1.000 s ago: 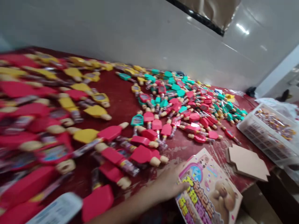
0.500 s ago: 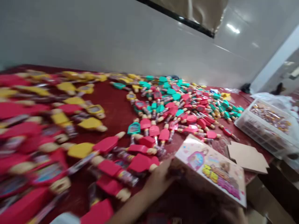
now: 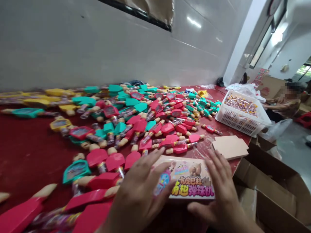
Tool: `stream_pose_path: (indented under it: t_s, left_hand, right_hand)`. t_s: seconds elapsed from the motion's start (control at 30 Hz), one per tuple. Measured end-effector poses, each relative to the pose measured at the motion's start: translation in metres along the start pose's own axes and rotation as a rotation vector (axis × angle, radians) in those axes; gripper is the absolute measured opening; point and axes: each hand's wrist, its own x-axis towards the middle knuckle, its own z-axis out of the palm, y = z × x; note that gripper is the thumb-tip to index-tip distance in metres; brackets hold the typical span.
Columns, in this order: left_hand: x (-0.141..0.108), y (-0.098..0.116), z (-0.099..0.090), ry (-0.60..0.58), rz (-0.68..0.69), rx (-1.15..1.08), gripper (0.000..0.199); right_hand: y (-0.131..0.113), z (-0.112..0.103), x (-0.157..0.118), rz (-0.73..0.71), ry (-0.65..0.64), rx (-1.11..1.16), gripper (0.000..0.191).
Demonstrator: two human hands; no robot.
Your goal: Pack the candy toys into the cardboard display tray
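A printed cardboard box [image 3: 191, 176] with cartoon art and large Chinese lettering lies in front of me at the table's near side. My left hand [image 3: 141, 187] is at its left end, fingers and thumb reaching over the printed face. Around the right end is my right hand [image 3: 221, 187], fingers along the edge and thumb below the front. The box sits between both hands; its underside is hidden. Close to my left hand are red paddle-shaped toys [image 3: 104, 179] with tan knobs and candy-filled tubes, and a green one [image 3: 76, 171].
More red, green and yellow toys [image 3: 131, 103] are heaped along the wall. Flat cardboard pieces [image 3: 230, 146] lie stacked at the table's right edge, near a white basket [image 3: 238, 124] of small wrapped tubes. Open cartons [image 3: 277, 194] stand below. Another person [image 3: 289, 103] sits farther back.
My view has swung right, bringing the cartons and the other person into sight. The box has turned from tilted to nearly level, and both hands now show clearly at its ends.
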Motion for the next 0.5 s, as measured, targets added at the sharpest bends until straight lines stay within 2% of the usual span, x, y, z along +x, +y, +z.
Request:
stream_pose_path:
  t_s: [0.1, 0.17, 0.33, 0.5]
  left_hand:
    - [0.02, 0.005, 0.025, -0.22, 0.121, 0.096, 0.04]
    - [0.02, 0.003, 0.033, -0.286, 0.126, 0.123, 0.047]
    - [0.009, -0.004, 0.034, -0.299, 0.099, 0.157, 0.053]
    - [0.011, -0.001, 0.036, -0.255, 0.1, 0.178, 0.056]
  right_hand:
    - [-0.007, 0.022, 0.013, 0.172, -0.264, -0.037, 0.081]
    - [-0.008, 0.032, 0.013, 0.281, -0.361, -0.021, 0.082]
    - [-0.01, 0.035, 0.008, 0.306, -0.377, -0.038, 0.083]
    - [-0.01, 0.032, 0.012, 0.297, -0.379, -0.048, 0.083]
